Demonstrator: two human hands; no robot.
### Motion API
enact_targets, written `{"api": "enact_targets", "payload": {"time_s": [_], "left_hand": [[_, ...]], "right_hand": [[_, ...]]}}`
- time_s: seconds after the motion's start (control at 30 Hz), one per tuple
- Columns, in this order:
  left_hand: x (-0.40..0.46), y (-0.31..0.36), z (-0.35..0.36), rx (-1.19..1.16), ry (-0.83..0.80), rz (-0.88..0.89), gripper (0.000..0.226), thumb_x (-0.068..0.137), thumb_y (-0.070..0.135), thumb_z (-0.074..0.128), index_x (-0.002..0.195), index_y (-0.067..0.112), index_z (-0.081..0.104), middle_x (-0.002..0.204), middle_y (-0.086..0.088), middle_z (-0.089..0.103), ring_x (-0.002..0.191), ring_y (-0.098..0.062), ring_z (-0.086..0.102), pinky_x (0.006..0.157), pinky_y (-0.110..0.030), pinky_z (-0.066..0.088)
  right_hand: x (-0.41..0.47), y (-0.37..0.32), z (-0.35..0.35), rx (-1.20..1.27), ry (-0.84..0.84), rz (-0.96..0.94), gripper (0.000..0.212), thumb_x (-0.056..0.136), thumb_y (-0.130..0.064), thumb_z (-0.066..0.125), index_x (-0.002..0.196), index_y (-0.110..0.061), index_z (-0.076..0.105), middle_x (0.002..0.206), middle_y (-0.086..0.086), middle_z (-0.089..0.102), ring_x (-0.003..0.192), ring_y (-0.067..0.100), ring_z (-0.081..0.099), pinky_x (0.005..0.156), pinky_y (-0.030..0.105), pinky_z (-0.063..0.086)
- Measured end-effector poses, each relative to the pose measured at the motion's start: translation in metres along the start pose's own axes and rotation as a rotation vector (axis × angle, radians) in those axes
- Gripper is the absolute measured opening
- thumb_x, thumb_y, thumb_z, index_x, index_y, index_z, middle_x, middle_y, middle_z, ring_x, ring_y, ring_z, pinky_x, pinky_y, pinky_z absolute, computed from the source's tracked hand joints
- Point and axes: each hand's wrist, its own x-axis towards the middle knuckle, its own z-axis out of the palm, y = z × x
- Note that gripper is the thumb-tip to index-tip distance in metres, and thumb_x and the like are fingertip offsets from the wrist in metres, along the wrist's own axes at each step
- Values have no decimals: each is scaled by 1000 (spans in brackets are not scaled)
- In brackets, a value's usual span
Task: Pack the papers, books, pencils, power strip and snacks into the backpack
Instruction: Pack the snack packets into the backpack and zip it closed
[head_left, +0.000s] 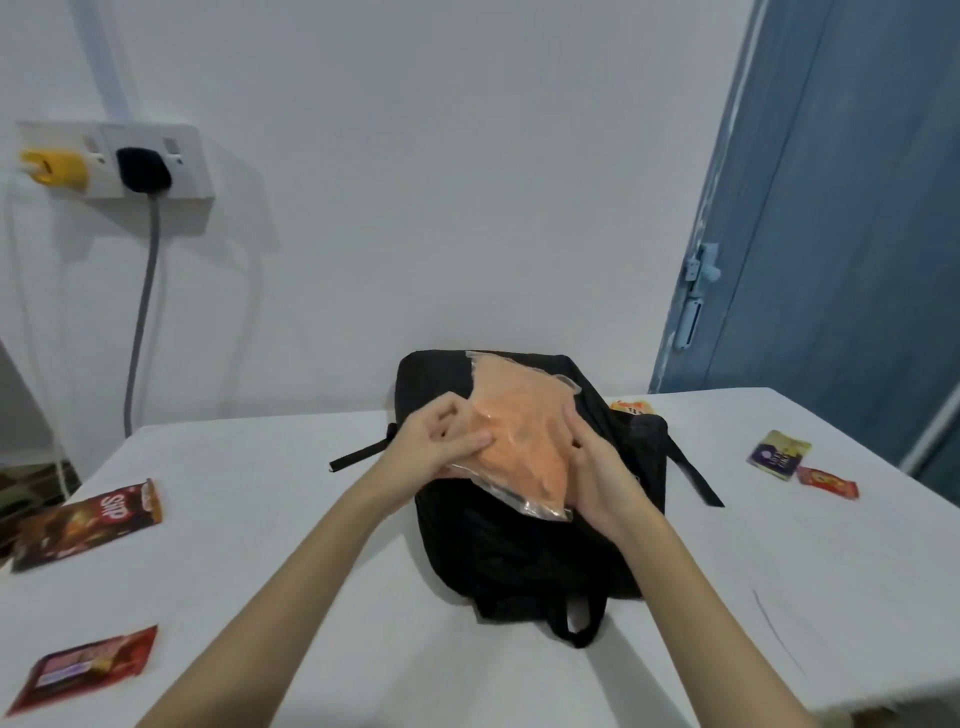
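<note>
- Orange snack bag (519, 441) in clear plastic lying atop black backpack (530, 530) on desk (311, 545).
- Being pinched by left hand (436, 447) at its left edge.
- Being gripped by right hand (597, 478) along its right side.

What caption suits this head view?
Both hands, left hand and right hand, hold an orange snack bag over a black backpack.

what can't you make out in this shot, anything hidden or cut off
Head view only:
- Backpack opening and contents: hidden by the clear bag of orange snacks and both hands.
- Orange packet: mostly behind the backpack.
- Red wrapper print: blurred.
- Dark snack pack: cut by the left edge.
</note>
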Motion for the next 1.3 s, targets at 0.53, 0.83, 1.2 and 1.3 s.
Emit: {"api": "enact_targets", "payload": {"time_s": [0.53,0.83,1.2,1.3], "left_hand": [[31,-42,16,1059,145,122,37,93,10,51,129,14,54,145,-7,31,122,-31,38,107,-34,31],[33,-35,10,1063,138,141,54,84,-8,52,130,20,54,144,-5,26,129,-23,33,103,-19,27],[22,-13,46,1275,126,228,60,64,71,54,98,23,69,148,11,31,131,-16,26,103,-34,24],[34,-19,50,1452,104,180,41,63,51,75,91,20,71,147,2,37,129,-27,35,98,-40,32]], "right_hand": [[-41,3,-109,-276,-38,202,55,59,-18,73,112,-6,64,105,17,69,92,29,66,78,36,53],[15,10,-87,-215,81,235,49,66,-15,73,112,-4,61,97,17,68,92,33,64,79,42,52],[85,-1,-16,-264,138,164,17,83,-1,60,99,4,62,86,14,66,76,25,63,64,32,52],[88,-10,-21,-278,10,232,20,86,-6,60,105,-1,63,103,17,68,93,27,65,87,41,53]]}}
